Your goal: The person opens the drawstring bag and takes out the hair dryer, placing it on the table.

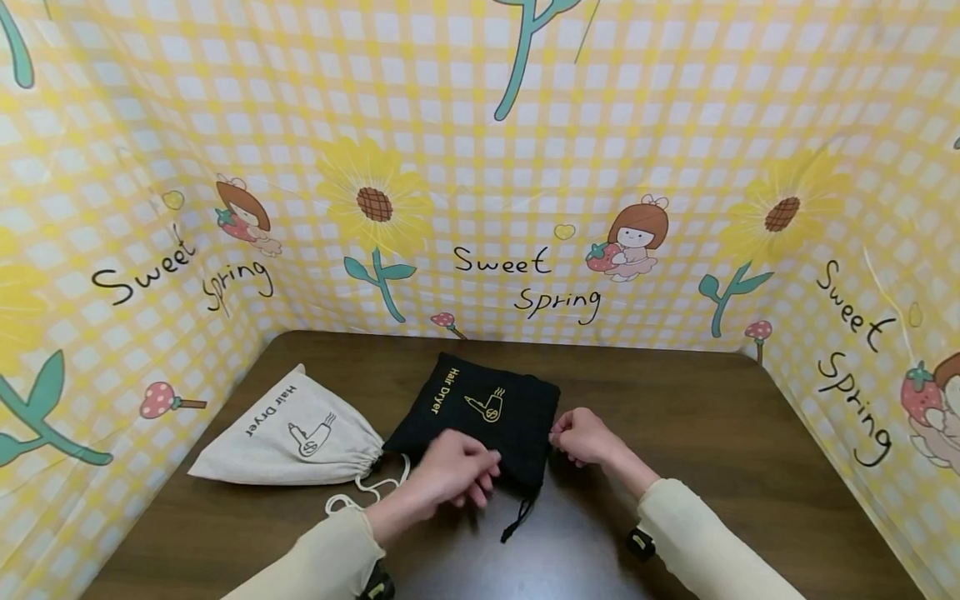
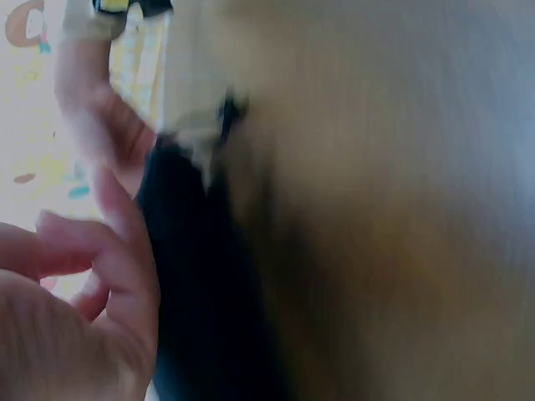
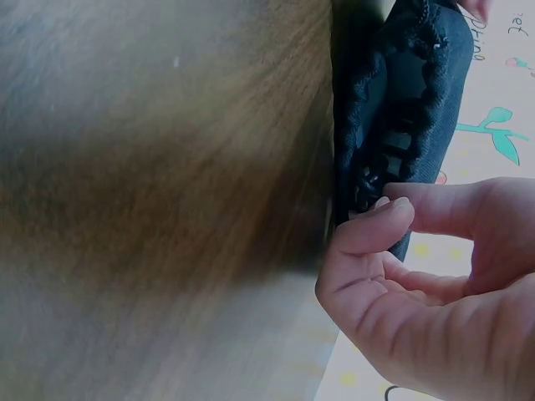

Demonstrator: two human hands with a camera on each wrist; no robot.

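At the right edge of the black pouch (image 1: 483, 408): the right hand (image 1: 588, 436) has the gathered rim (image 3: 436, 83) in a thumb-and-finger pinch. Tiny grip, so I'd worry about fabric slipping out if anything tugs.
Left hand (image 1: 459, 468): over the near-left part of the black pouch, fingers loosely bent. Its wrist cam's pretty smeared for me, so I can't tell if it's got cloth or nothing. If nothing, a pull from the right hand could just drag everything across the table (image 1: 720, 433).
Pouch mouth (image 3: 405, 83): right side of the black pouch, gaping a bit on my right wrist feed. Pinching one lip only could twist it, I reckon.
Black cord (image 1: 512, 529): trailing off the black pouch's near right corner. A finger could catch it and cinch things up.
White pouch (image 1: 292, 442): just left of the black pouch, its white cord (image 1: 341, 499) near the left sleeve (image 1: 322, 554). Careless elbow, possible snag.
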